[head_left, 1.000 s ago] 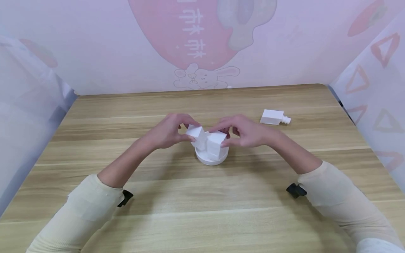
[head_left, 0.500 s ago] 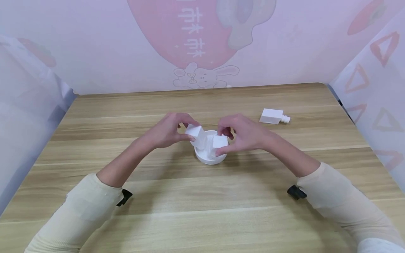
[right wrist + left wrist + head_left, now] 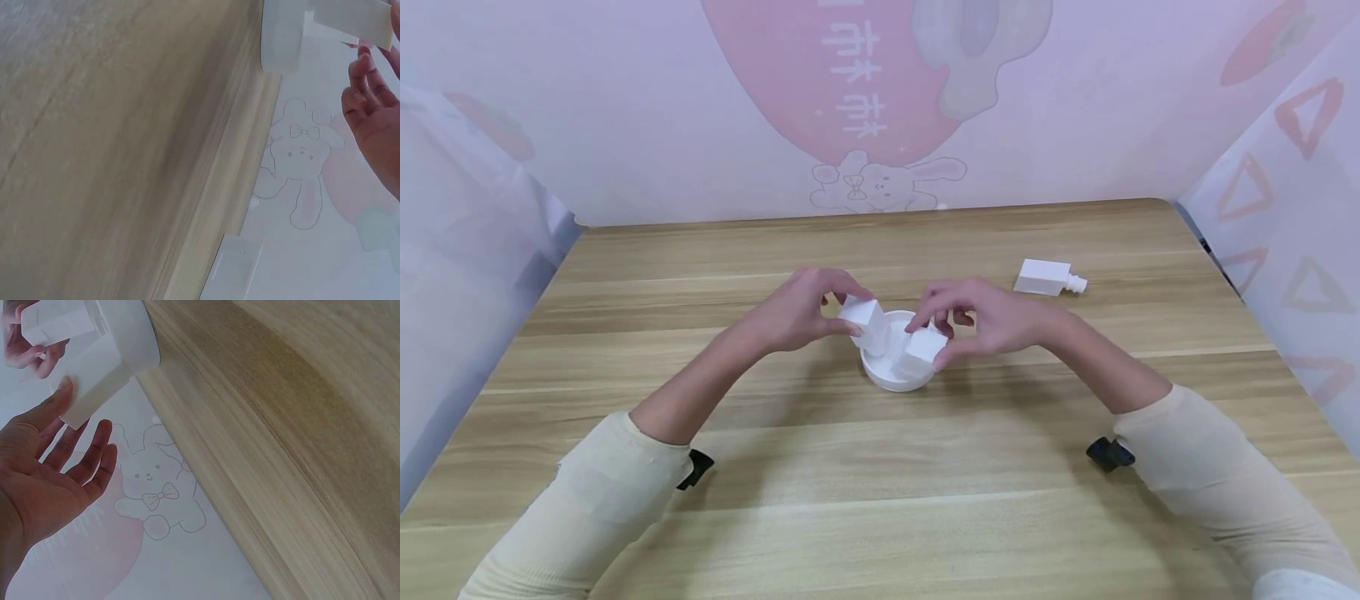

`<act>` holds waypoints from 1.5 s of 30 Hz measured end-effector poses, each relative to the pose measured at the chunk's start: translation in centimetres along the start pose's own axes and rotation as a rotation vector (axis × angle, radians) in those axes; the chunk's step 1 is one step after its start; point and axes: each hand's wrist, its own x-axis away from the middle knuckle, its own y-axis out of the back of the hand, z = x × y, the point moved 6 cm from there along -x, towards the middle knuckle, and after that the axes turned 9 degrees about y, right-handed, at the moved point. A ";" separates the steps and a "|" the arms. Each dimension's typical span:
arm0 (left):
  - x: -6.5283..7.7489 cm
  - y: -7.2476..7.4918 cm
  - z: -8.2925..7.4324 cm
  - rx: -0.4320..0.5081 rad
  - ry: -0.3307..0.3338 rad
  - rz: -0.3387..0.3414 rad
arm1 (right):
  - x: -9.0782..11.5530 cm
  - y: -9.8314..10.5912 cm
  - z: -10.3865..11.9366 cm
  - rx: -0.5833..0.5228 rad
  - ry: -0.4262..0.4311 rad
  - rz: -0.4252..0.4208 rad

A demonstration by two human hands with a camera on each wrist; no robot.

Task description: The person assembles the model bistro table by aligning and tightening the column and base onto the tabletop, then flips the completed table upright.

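Note:
A round white bowl [image 3: 897, 385] stands mid-table, and two white box-shaped blocks reach down into it. My left hand [image 3: 797, 315] pinches the left block [image 3: 863, 315] near its upper end, thumb in front and fingers behind. My right hand [image 3: 985, 317] holds the right block [image 3: 922, 348] between thumb and fingers; that block leans to the right. In the left wrist view the left block [image 3: 97, 387] slants into the bowl [image 3: 140, 337]. The right wrist view shows the right block [image 3: 353, 19] at the fingertips. The blocks' lower ends are hidden inside the bowl.
A white square bottle [image 3: 1043, 277] with a threaded neck lies on its side at the back right of the wooden table [image 3: 880, 517]. A printed curtain [image 3: 700, 150] stands behind the table's far edge.
The right block has been turned and now tilts to the right, with my right fingers re-placed around it. My left hand and its block have stayed almost still.

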 end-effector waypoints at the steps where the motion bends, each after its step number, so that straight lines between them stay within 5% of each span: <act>1: 0.0 0.0 0.0 0.000 0.000 -0.001 | -0.1 0.0 0.0 0.005 -0.006 -0.026; 6: 0.0 0.0 0.1 0.010 0.007 0.001 | -0.7 -0.6 0.2 0.081 0.023 -0.125; 16: -0.1 -0.1 -0.1 0.017 0.006 0.004 | -1.1 -1.4 0.5 0.189 0.061 -0.195; 26: 0.0 -0.1 -0.1 0.012 0.021 0.007 | -0.3 -1.5 1.0 0.026 0.111 0.064; 30: 0.1 0.0 -0.1 0.010 0.022 0.004 | -0.4 -1.7 0.9 -0.003 0.084 0.107; 45: 0.1 0.0 -0.2 0.008 0.019 -0.002 | -1.6 -1.1 0.1 0.184 -0.042 -0.136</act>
